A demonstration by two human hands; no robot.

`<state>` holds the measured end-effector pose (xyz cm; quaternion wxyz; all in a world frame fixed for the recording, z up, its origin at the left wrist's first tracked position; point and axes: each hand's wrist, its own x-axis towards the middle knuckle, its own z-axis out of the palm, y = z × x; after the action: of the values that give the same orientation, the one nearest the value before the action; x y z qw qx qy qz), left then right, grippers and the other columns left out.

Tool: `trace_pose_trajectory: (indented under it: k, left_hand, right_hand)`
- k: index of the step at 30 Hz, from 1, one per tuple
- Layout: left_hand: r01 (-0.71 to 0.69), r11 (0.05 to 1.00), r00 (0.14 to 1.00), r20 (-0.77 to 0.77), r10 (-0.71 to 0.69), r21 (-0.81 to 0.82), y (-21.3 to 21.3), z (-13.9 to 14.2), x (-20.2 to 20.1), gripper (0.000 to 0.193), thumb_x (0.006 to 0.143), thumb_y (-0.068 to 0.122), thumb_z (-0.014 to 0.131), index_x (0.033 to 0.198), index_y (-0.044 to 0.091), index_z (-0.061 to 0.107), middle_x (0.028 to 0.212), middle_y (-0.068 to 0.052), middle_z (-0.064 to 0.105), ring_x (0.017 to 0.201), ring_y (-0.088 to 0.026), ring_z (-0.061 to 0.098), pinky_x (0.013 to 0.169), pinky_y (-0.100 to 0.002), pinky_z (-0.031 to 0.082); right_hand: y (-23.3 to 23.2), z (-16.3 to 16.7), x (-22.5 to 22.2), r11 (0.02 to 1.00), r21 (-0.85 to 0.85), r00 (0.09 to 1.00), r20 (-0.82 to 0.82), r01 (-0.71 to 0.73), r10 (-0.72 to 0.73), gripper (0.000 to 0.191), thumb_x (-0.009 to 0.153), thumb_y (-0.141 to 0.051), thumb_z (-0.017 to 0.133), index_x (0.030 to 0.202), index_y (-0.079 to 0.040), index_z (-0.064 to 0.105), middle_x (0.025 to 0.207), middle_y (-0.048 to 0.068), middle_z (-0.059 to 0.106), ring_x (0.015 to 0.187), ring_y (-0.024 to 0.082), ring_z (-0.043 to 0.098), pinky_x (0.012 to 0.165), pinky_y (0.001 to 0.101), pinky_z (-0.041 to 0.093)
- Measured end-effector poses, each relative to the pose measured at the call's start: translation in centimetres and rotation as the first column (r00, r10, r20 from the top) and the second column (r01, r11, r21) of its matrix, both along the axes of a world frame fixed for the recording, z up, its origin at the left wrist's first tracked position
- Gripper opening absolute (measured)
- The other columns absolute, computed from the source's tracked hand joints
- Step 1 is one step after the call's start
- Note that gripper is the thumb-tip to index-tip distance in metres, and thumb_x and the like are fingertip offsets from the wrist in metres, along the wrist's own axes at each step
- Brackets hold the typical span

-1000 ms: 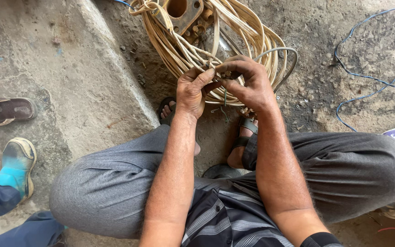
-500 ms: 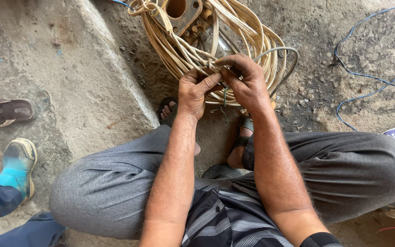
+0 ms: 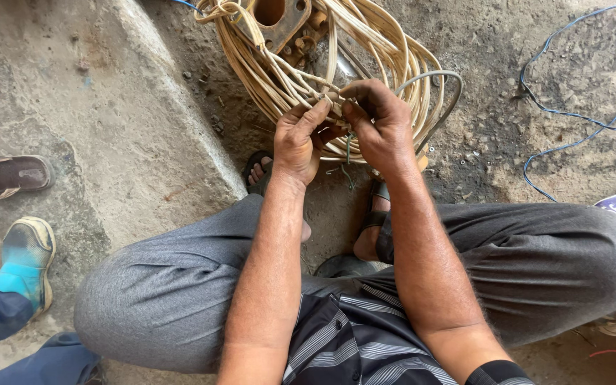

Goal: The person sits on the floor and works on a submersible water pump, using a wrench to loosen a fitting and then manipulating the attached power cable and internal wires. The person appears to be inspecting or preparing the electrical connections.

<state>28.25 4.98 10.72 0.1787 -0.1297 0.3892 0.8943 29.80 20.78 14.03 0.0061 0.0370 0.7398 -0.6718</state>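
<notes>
Both hands — left hand (image 3: 297, 142), right hand (image 3: 379, 125) — pinch strands of the pale cable coil (image 3: 365, 43) on the ground ahead, near the rusty fitting (image 3: 276, 18). Risk: a strand slips free, loops tangle.

The cable (image 3: 365, 50) is cream, the wire (image 3: 572, 107) blue. The trousers (image 3: 180, 292) are grey, the shirt (image 3: 351, 342) dark with pale stripes.

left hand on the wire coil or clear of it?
Touching. In the head view the left hand has its fingertips pinched on strands of the cream wire coil, right beside the right hand; no gap shows.
</notes>
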Motion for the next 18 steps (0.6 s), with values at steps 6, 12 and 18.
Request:
trace_pose_trajectory:
  k: [6, 12, 18]
  left_hand:
    - [-0.114, 0.974, 0.993, -0.053, 0.106, -0.195, 0.2, -0.6, 0.3, 0.012, 0.097, 0.018, 0.08, 0.094, 0.007, 0.075, 0.092, -0.007, 0.075, 0.083, -0.015, 0.07, 0.07, -0.033, 0.061]
    - [-0.031, 0.998, 0.999, -0.017, 0.032, 0.052, -0.3, -0.1, 0.1, 0.008, 0.096, 0.014, 0.072, 0.1, 0.007, 0.074, 0.096, -0.007, 0.075, 0.091, -0.017, 0.074, 0.084, -0.039, 0.067]
    - [0.0, 0.996, 0.997, -0.078, 0.007, 0.084, -0.5, -0.1, 0.2, 0.01, 0.099, 0.006, 0.067, 0.107, 0.005, 0.071, 0.103, -0.011, 0.075, 0.095, -0.019, 0.073, 0.091, -0.036, 0.063]
  right_hand:
    - [0.3, 0.5, -0.5, 0.993, 0.102, 0.996, -0.061, -0.063, 0.07, 0.015, 0.104, 0.002, 0.067, 0.116, -0.005, 0.07, 0.107, 0.007, 0.074, 0.1, 0.014, 0.072, 0.088, 0.0283, 0.063]
    - [1.3, 0.9, -0.4, 0.995, -0.006, 0.995, 0.001, -0.101, 0.101, 0.02, 0.1, 0.0, 0.068, 0.119, -0.006, 0.072, 0.11, 0.005, 0.073, 0.105, 0.014, 0.072, 0.091, 0.0288, 0.063]
    - [1.0, 1.6, -0.5, 0.972, 0.217, 0.99, -0.082, -0.093, 0.113, 0.036, 0.086, -0.007, 0.086, 0.119, -0.006, 0.074, 0.111, 0.005, 0.069, 0.102, 0.015, 0.069, 0.091, 0.0293, 0.061]
